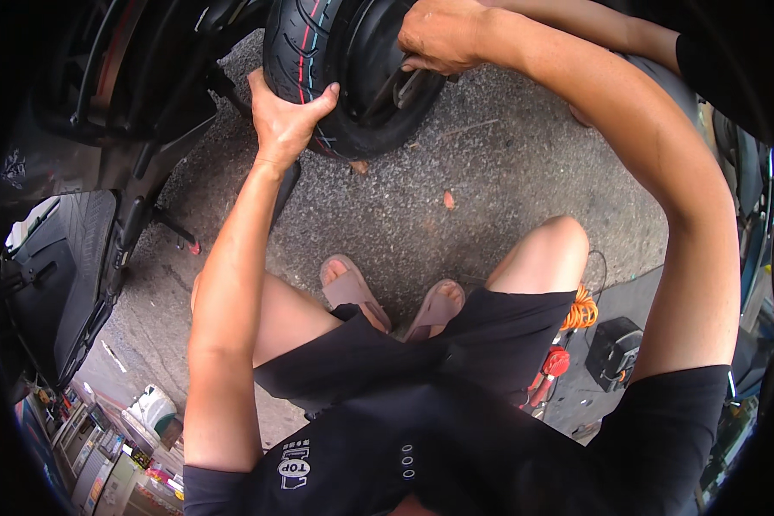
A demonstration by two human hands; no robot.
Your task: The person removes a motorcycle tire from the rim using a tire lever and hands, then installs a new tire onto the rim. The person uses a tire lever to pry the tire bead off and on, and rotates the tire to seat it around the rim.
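Note:
A black motor-scooter wheel with a grooved tyre [294, 52] stands at the top of the head view. Red and pale blue lines run round its tread. My left hand [285, 119] grips the tyre's near edge, thumb along the sidewall side and fingers round the tread. At the wheel's dark hub side [371, 73], my right hand [445, 36] is closed, its fingertips turned inward. A small metallic looped piece [407, 89] shows just below those fingers; whether it is a tool in the hand or part of the wheel I cannot tell.
Dark scooter bodywork [112, 155] fills the left. Another person's arm [606, 26] reaches in at top right beyond mine. By my right knee lie a coiled orange hose [581, 310], a red-handled tool [554, 365] and a black box [615, 351]. Boxes and packages [103, 456] crowd the lower left.

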